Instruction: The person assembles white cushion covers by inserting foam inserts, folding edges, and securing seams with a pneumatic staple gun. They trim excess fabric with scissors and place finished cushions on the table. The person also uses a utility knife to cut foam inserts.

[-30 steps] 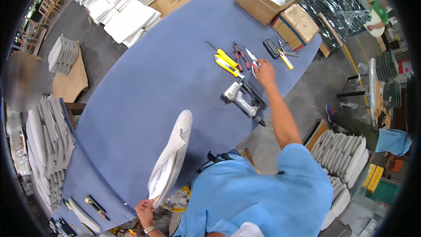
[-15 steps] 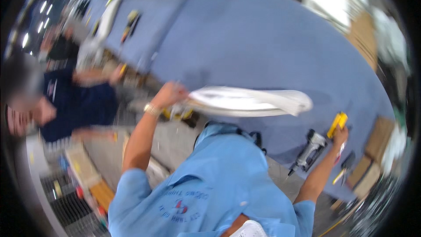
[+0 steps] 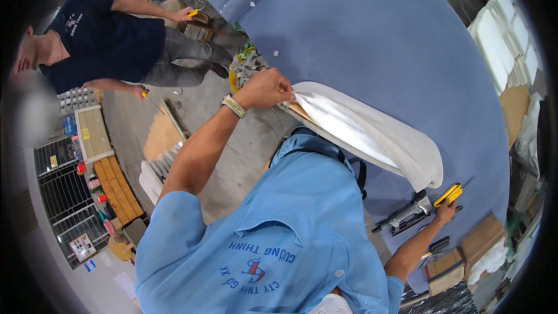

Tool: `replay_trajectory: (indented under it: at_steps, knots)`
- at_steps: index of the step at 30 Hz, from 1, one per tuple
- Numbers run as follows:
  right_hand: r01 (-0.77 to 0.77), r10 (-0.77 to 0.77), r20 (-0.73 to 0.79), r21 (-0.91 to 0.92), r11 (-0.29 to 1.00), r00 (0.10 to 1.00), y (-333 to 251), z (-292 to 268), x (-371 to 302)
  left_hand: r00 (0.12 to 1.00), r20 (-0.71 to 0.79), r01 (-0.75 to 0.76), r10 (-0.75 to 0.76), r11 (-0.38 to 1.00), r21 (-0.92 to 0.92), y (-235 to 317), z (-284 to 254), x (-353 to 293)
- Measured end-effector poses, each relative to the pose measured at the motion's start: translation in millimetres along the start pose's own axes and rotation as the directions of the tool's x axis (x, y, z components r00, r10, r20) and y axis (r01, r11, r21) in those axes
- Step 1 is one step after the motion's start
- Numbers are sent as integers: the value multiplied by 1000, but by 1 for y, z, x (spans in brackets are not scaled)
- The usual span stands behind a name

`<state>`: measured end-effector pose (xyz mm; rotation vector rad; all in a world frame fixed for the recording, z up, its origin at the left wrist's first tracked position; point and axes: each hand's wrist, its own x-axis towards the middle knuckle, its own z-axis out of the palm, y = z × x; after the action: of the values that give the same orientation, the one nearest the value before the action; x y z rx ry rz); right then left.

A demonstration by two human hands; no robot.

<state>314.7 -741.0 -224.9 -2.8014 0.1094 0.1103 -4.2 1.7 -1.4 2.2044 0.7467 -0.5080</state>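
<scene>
- Head view, packages and signs first: lower right of the frame has a brown cardboard box (image 3: pixel 446 270) with a second open box (image 3: pixel 485 243) next to it holding white stuff. Far right edge shows a stack of white pads (image 3: pixel 504 30) and a flat brown cardboard sheet (image 3: pixel 514 111).
- Lower left: a metal wire rack (image 3: pixel 64 197) with a small square sign (image 3: pixel 82 248) leaning at its foot and a little blue tag just below that. Above the rack sits a pale slatted wooden panel (image 3: pixel 92 132) with a small yellow label on it, and a row of orange boards (image 3: pixel 118 188) beside it.
- Left hand (image 3: pixel 266 88), watch on the wrist, is closed tight, pinching the near end of a long white upholstered seat cushion (image 3: pixel 381 136). The cushion runs from that hand down toward centre right, lying over the edge of the big blue table (image 3: pixel 372 29).
- Right hand (image 3: pixel 446 211), lower right, is curled around a yellow utility knife (image 3: pixel 449 194), holding it just above the table. It's well apart from the left hand, near the cushion's far end.
- A black staple gun (image 3: pixel 407 217) lies just left of the right hand.
- The person's own blue shirt (image 3: pixel 273 232) fills the bottom middle and hides the table edge there.
- Upper left: another person in a dark shirt (image 3: pixel 99 38) stands on the floor by the table's far end, one hand on something yellow.
</scene>
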Motion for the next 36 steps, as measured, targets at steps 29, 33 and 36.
replay_trajectory:
  at_steps: [29, 33, 36]
  knots:
    - [50, 82, -54, 998, 44, 995, -322, 8, -176, 821, 138, -541, 554, 676, 500, -64, 19, 39]
    - [150, 134, -141, 987, -58, 981, -322, 30, -173, 827, 251, -549, 503, 630, 549, -104, 29, 59]
    - [140, 142, -135, 990, -26, 981, -327, 27, -173, 800, 262, -576, 540, 572, 584, -119, 28, 62]
